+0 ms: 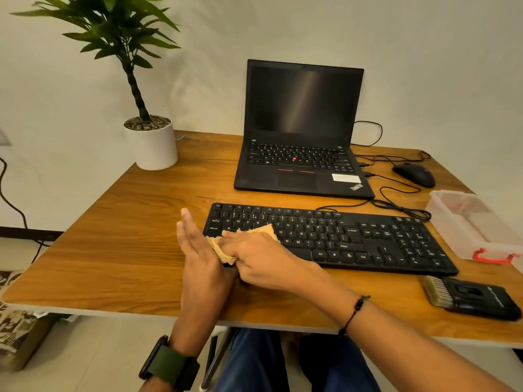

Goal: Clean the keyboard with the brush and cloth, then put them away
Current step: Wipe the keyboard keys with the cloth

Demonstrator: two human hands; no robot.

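Here, the right hand (256, 257) presses the cloth (243, 241) onto the keyboard's (353, 239) left end.
Its fingers curl over the tan cloth; the left hand (198, 250) stands beside it, fingers straight. The brush (464, 297) lies right of them; the laptop (302, 131) reads "ThinkPad".

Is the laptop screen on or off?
It looks off: the open laptop's screen is dark, showing only a pale streak of reflected light.

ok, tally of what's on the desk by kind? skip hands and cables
Keyboard: 1
Laptop: 1
Mouse: 1
Cloth: 1
Brush: 1
Plastic box: 1
Potted plant: 1
Total: 7
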